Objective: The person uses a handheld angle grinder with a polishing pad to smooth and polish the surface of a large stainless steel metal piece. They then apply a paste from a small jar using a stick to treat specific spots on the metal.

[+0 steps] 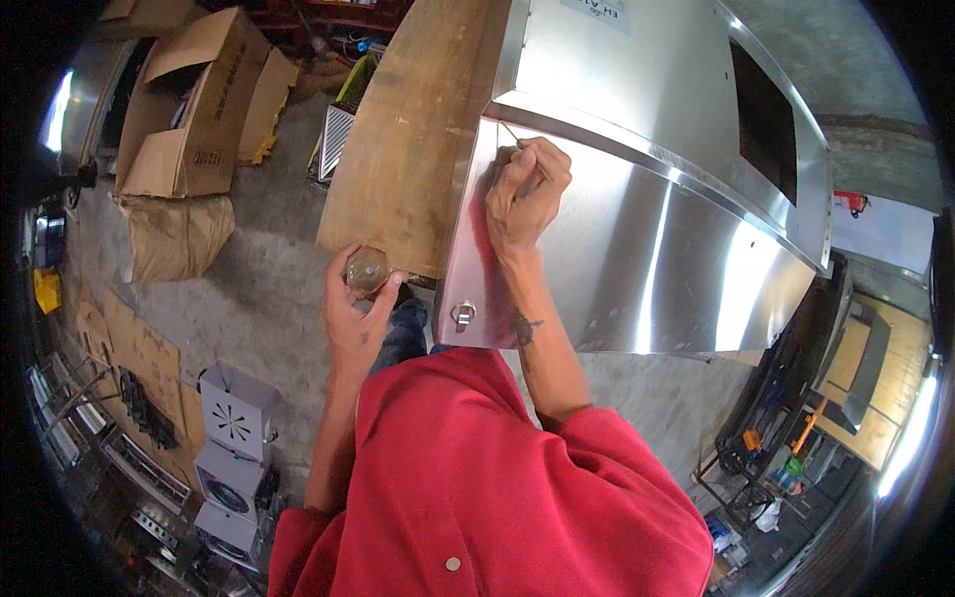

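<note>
My left hand [355, 323] is closed around a small, round, clear glass jar [368, 269], held beside the near edge of the wooden tabletop [403, 149]. A thin, light-coloured stick [509, 130] is pinched in the fingers of my right hand [525, 199]. Its far tip reaches the upper left corner of a shiny sheet-metal panel [617, 249], close to the folded seam. Whether the stick carries a brush end is too small to tell. A metal latch [464, 315] sits at the panel's lower left corner.
The large metal cabinet [637, 80] has a dark rectangular opening [764, 121]. Open cardboard boxes [204, 119] and a brown paper bag [179, 239] stand at the left. Grey metal boxes [237, 413] are lined up lower left. Tools and frames [776, 468] crowd the lower right.
</note>
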Demonstrator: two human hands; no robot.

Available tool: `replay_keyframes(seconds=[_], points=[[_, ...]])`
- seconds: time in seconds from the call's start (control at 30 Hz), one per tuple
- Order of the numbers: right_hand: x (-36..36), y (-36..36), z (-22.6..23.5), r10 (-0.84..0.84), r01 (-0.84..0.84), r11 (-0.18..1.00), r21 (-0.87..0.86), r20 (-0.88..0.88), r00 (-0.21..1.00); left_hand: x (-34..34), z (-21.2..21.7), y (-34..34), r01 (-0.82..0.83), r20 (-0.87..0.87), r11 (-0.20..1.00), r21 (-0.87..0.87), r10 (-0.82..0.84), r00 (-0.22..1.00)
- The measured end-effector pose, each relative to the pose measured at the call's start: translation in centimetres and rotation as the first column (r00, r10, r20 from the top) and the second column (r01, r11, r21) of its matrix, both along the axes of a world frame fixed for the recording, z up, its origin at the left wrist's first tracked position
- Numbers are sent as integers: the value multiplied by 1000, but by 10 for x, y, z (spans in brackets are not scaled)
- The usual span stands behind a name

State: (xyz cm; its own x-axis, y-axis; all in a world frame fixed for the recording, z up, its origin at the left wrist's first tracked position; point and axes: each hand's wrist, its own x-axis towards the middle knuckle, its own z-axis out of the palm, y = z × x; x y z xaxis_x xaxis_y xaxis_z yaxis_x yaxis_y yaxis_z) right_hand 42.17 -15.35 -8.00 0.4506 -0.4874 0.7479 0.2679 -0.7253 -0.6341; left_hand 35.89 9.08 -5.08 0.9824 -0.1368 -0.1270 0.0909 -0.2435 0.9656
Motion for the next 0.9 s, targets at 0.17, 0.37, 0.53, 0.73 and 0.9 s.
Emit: replay_keyframes(seconds=[0.17,0.37,0.53,0.73,0.9], points=[[-1,-3,-9,14,-14,1000,-3,-22,1000,0,-3,-6,-17,28,1000,15,16,999],[0,-3,-6,8,-8,1000,-6,-13,1000,0,-6,-5,-13,29,1000,15,13,999],[0,-2,-5,19,-19,1000,1,-21,1000,-1,-9,-2,-21,4,1000,18,21,1000],[0,-4,-3,3,-4,1000,-23,-42,999,-2,-9,-2,-27,-7,999,21,27,1000],[2,-2,2,-21,18,999,-36,-81,996,-4,-15,-2,-20,-28,1000,12,21,999]])
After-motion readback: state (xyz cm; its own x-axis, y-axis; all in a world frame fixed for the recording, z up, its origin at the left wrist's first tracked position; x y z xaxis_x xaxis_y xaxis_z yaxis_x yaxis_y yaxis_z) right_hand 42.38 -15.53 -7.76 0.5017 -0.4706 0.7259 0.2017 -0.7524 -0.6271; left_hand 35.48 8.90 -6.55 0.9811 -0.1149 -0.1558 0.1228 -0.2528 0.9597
